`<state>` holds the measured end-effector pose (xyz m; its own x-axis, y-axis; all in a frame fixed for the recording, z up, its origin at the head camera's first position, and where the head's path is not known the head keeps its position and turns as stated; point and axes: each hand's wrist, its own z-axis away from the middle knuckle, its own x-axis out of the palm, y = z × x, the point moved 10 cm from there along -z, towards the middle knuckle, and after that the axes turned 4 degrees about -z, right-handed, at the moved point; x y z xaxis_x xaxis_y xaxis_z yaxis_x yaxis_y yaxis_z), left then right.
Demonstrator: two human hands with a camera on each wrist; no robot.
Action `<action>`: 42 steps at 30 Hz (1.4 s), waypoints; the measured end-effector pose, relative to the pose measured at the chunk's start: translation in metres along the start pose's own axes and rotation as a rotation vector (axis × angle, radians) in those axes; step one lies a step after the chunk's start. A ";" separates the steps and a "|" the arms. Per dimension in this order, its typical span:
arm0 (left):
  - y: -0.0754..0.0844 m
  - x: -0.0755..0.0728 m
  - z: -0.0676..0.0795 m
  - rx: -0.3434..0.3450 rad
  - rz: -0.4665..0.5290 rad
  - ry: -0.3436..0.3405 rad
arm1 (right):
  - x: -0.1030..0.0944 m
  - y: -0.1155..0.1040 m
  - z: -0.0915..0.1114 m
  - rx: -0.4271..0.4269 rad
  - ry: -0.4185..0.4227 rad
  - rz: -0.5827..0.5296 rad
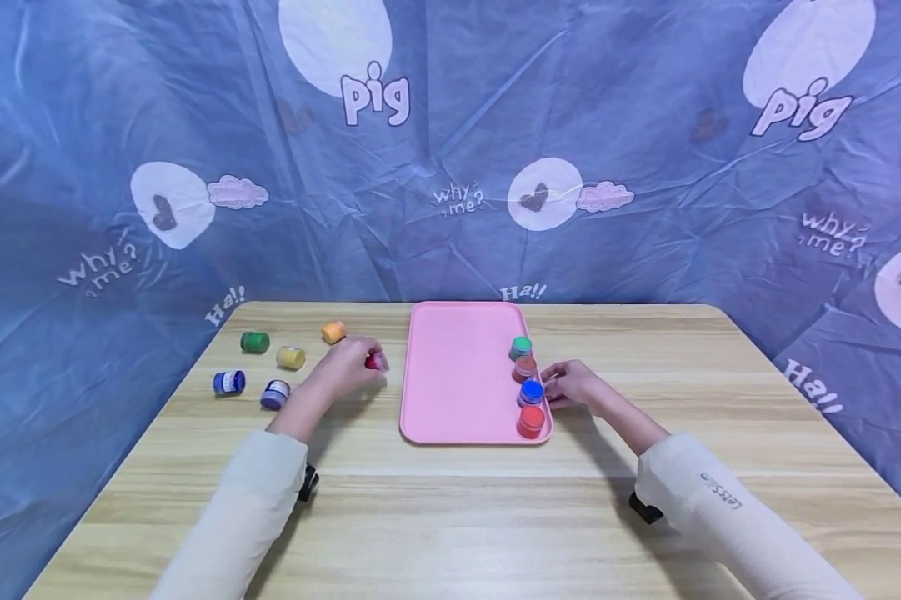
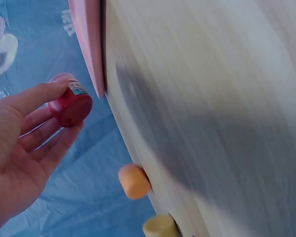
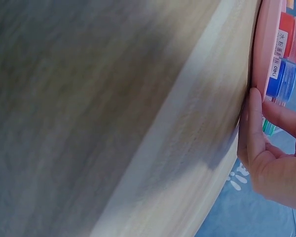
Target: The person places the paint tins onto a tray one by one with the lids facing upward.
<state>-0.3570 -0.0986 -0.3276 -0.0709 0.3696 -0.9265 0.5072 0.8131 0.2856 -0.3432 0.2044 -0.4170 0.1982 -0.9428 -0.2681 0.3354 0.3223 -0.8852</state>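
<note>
My left hand (image 1: 347, 367) holds a small red paint jar (image 2: 71, 108) between thumb and fingertips, raised above the table left of the pink tray (image 1: 458, 375). The jar is tilted, and part of its label shows in the left wrist view. My right hand (image 1: 576, 386) pinches the tray's right rim, the thumb on the upper side and fingers against the outer wall. Along that side inside the tray stand a green jar (image 1: 521, 348), a brown jar (image 1: 524, 368), a blue jar (image 1: 531, 393) and a red-lidded jar (image 1: 531, 422) in a row.
Left on the wooden table (image 1: 450, 517) lie an orange jar (image 1: 333, 332), a yellow jar (image 1: 291, 357), a green jar (image 1: 255, 342), a blue jar (image 1: 228, 382) and a dark purple-blue jar (image 1: 275, 395). A blue printed cloth (image 1: 450, 150) hangs behind the table's far edge.
</note>
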 end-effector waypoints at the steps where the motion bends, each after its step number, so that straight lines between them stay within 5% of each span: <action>1: 0.005 0.000 -0.001 0.020 0.000 0.014 | 0.000 0.000 0.000 0.003 0.005 0.001; 15: 0.050 0.011 -0.008 0.068 0.003 0.056 | -0.001 -0.001 0.001 -0.021 0.014 0.008; 26: 0.089 0.023 -0.016 0.126 0.051 0.027 | 0.000 -0.003 0.002 -0.019 0.019 0.023; 42: 0.122 0.044 -0.021 0.135 0.039 -0.031 | 0.001 -0.004 0.003 -0.015 0.014 0.015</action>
<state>-0.3162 0.0265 -0.3282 -0.0237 0.3837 -0.9232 0.6201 0.7300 0.2875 -0.3418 0.2026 -0.4127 0.1903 -0.9389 -0.2869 0.3189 0.3355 -0.8864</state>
